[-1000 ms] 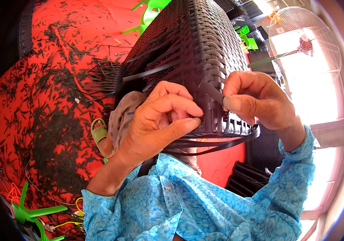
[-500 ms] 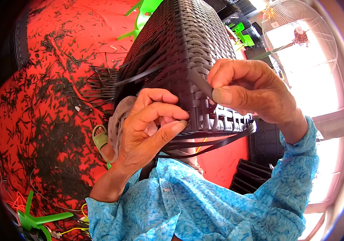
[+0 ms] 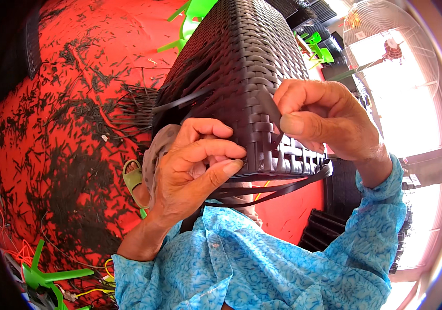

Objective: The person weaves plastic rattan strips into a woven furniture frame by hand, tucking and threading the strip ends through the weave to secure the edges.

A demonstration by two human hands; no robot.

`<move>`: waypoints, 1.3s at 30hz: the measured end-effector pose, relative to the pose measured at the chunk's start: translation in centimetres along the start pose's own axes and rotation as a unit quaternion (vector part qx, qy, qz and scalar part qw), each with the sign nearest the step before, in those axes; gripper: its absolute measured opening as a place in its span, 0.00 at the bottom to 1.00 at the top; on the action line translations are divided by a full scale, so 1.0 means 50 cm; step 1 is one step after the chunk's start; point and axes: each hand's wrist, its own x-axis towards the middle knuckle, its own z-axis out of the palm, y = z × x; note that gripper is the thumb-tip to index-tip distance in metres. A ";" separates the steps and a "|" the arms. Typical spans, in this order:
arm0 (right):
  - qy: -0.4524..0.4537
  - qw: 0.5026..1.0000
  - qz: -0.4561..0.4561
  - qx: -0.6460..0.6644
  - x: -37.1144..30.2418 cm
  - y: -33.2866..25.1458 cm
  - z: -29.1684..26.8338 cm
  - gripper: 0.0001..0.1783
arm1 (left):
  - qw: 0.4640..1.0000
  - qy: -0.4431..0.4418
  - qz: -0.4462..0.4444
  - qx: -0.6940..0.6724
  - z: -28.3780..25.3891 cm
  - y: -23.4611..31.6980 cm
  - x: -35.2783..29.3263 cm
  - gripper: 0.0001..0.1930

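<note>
In front of me is a dark brown woven wicker piece (image 3: 275,57), its corner edge pointing toward me. My right hand (image 3: 332,116) is closed, pinching a flat dark weaving strip (image 3: 268,108) between thumb and forefinger at the right face, just above the open lattice of the lower edge. At the left of the corner, my left hand (image 3: 192,168) is curled with thumb and forefinger drawn together against the weave. What those fingertips hold, if anything, is hidden. Loose dark strips (image 3: 288,187) loop below the piece, and another strip (image 3: 182,101) sticks out from its left face.
Dark strip offcuts (image 3: 84,191) litter the red floor (image 3: 128,31) at left. A green chair (image 3: 192,23) stands behind the piece; green legs (image 3: 50,276) show at lower left. A foot in a green sandal (image 3: 132,175) rests beside it. At upper right is a large fan (image 3: 391,49).
My right hand has shifted slightly, and the strip in it now stands more upright against the weave. My left hand keeps its place at the corner. The whole view has moved a little.
</note>
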 end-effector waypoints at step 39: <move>0.107 0.854 -0.217 -0.460 -0.071 -0.010 0.003 0.10 | 0.991 0.009 0.042 0.123 0.062 -0.024 -0.002 0.15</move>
